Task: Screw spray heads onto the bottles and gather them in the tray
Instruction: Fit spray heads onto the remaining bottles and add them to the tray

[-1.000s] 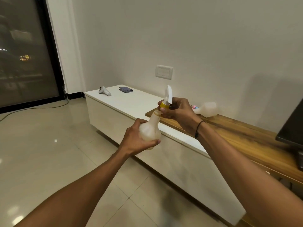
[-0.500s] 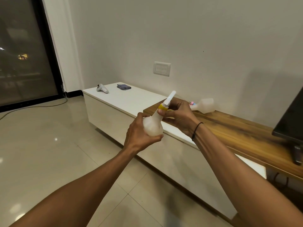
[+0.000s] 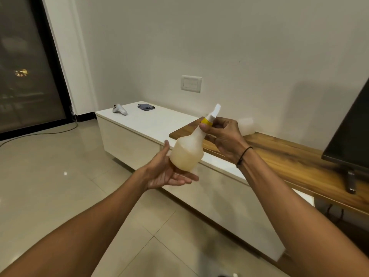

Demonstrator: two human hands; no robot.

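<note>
While tilted, translucent bottle (image 3: 186,154) wears yellow collar (image 3: 206,121).

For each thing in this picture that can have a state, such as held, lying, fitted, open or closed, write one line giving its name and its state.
Bottle: held in the air, tilted, resting on the left hand's straight fingers.
Spray head: sits on the bottle's neck, pinched at its yellow collar.
Left hand: open, under the bottle.
Right hand: fingers curled round the spray head.
Second bottle: on the wooden shelf, partly hidden.
Controller: lying on the white cabinet.
Cloth: folded, lying on the cabinet.
</note>
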